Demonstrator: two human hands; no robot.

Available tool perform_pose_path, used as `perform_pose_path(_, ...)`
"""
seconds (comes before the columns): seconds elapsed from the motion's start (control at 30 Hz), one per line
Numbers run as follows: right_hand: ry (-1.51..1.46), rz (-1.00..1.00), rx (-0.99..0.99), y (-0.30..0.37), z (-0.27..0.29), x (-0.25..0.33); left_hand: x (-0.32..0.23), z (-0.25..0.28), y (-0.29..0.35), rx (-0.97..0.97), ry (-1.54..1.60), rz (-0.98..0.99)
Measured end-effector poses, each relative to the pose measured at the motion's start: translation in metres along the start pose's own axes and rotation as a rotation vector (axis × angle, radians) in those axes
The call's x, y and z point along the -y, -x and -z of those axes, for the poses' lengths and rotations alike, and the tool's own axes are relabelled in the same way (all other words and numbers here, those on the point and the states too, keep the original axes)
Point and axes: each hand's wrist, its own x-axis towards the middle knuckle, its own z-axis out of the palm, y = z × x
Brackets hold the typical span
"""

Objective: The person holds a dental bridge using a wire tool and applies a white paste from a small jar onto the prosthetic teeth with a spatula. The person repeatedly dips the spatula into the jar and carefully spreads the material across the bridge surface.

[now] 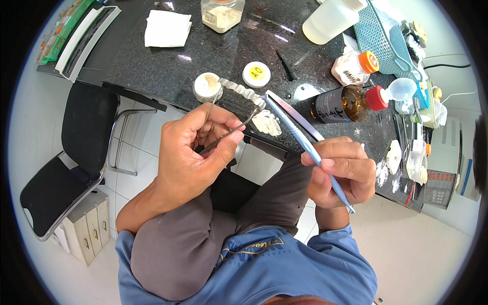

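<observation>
While the fingers of the left hand (190,155) pinch a thin metal holder (249,122) between thumb and forefinger, those of the right hand (352,172) pinch a slender pale-blue tool (295,130). The row of tooth-shaped pieces (241,90) lies just beyond the left fingertips, apart from them, at the holder's far ends. The tool's far end stands at the row's right-hand end; contact cannot be confirmed. In this inspector's judgement, sound practice is to keep the left grip still and guide the tool lightly, without twisting the row. Beyond the left fingers, an open white jar (205,95) and a white lid (256,74) stand on the worktop (157,76); beyond the right fingers stands a brown bottle (338,105).
</observation>
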Motion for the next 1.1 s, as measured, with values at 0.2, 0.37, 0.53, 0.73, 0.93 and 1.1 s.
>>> perform_pose_path(0.2, -0.012, 0.009, -0.008, 0.001, -0.001, 0.000, -0.003, 0.000, 0.000, 0.015, 0.009, 0.010)
perform_pose_path(0.37, -0.075, -0.005, -0.067, 0.004, 0.013, 0.006, -0.001, -0.002, 0.000, -0.013, 0.033, 0.010)
perform_pose_path(0.53, 0.137, -0.115, 0.036, 0.016, 0.018, 0.002, 0.001, -0.001, 0.002, -0.005, 0.021, 0.009)
perform_pose_path(0.73, 0.210, -0.098, 0.131, 0.014, 0.019, 0.001, 0.000, -0.002, 0.000, 0.001, 0.035, -0.016)
perform_pose_path(0.93, 0.023, -0.053, 0.036, 0.010, 0.021, 0.006, 0.001, -0.001, 0.001, 0.005, 0.012, -0.006)
perform_pose_path(1.1, -0.052, 0.012, -0.015, 0.002, 0.005, 0.001, -0.002, -0.001, 0.000, -0.009, -0.003, -0.003)
